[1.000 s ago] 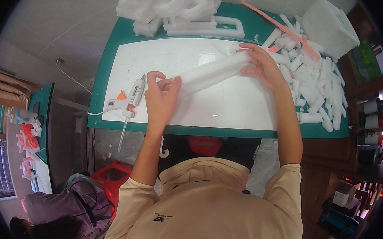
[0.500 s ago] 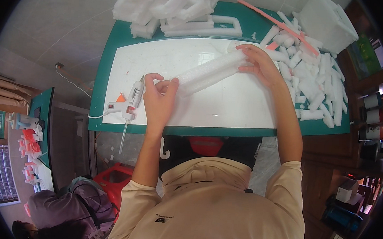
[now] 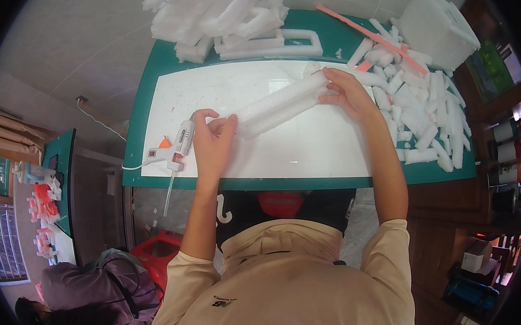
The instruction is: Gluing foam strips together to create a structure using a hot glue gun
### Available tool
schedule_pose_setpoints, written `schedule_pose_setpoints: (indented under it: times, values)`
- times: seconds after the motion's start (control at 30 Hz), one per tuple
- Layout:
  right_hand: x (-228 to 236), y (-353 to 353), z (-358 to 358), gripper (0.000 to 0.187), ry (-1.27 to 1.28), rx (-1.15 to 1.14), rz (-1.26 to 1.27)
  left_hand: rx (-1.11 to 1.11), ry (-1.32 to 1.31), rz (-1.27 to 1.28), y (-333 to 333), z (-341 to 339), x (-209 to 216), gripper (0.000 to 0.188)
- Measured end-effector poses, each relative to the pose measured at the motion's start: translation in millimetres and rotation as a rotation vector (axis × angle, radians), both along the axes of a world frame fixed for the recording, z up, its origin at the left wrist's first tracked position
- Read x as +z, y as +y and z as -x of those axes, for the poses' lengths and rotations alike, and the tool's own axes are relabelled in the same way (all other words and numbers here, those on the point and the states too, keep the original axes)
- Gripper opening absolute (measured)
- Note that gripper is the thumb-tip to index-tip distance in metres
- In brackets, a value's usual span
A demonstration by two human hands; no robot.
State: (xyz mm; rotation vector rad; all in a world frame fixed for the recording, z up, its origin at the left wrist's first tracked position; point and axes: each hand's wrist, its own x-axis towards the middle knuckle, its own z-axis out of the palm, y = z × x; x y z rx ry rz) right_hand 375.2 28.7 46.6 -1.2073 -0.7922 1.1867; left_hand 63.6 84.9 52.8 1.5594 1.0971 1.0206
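Note:
A long white foam piece (image 3: 282,106) slants over the white board (image 3: 310,148), its right end farther away than its left. My left hand (image 3: 214,138) is closed on the near left end, with thumb and fingers bent around it. At the far end my right hand (image 3: 348,96) grips the foam between thumb and fingers. Just left of my left hand lies a white hot glue gun (image 3: 178,148) with an orange part. A clear glue stick (image 3: 169,195) sticks out of its back past the table edge.
On the right of the green table (image 3: 253,181) lies a heap of white foam offcuts (image 3: 418,113), with a long pink strip (image 3: 372,37) across it. A white foam block (image 3: 438,33) stands behind. Stacked foam frames (image 3: 216,14) fill the far left. A person (image 3: 101,287) is at lower left.
The whole view has shifted slightly, so the table sits a little lower. Both hands keep hold of the foam piece in nearly the same pose.

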Motion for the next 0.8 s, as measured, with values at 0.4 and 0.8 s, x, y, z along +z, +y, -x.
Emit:
schedule_pose_setpoints:
  times: [0.4,0.8]
  values:
    - [-1.2,1.3,0.2,0.044,-0.013,-0.002,0.011,-0.029,-0.038,0.139,6.3,5.9,0.9,0.029]
    - [1.2,3.0,3.3,0.037,-0.101,-0.032,0.059,-0.007,0.018,0.098,8.1,4.3,2.5,0.033]
